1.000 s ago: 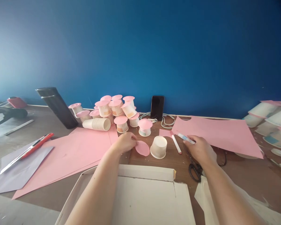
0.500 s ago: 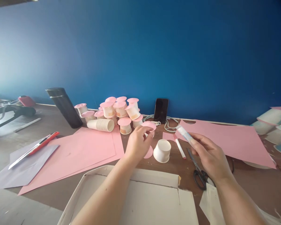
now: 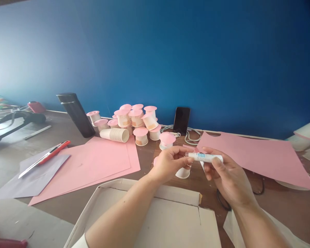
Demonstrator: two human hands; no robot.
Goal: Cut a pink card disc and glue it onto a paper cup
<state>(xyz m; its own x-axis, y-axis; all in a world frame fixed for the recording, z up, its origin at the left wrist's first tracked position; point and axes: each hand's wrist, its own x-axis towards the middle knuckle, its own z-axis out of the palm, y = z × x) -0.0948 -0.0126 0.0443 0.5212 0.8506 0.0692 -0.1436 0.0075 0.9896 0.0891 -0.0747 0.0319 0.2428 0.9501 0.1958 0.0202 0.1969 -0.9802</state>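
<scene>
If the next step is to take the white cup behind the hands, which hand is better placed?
Probably the left hand: in this view it partly covers the white cup. It pinches one end of the white tube; the right hand, gripping the other end, appears farther away.

A cutter (image 3: pixel 57 149) lies on sheets (image 3: pixel 40 176) on the desk (image 3: pixel 65 202) at frame left, a bottle (image 3: pixel 76 115) behind, cups (image 3: pixel 124 120) left of the phone (image 3: pixel 181 120) at centre, and a tube (image 3: pixel 205 157) between left hand (image 3: pixel 168 165) and right hand (image 3: pixel 230 181), beyond a bottom-centre box (image 3: pixel 177 222).
</scene>
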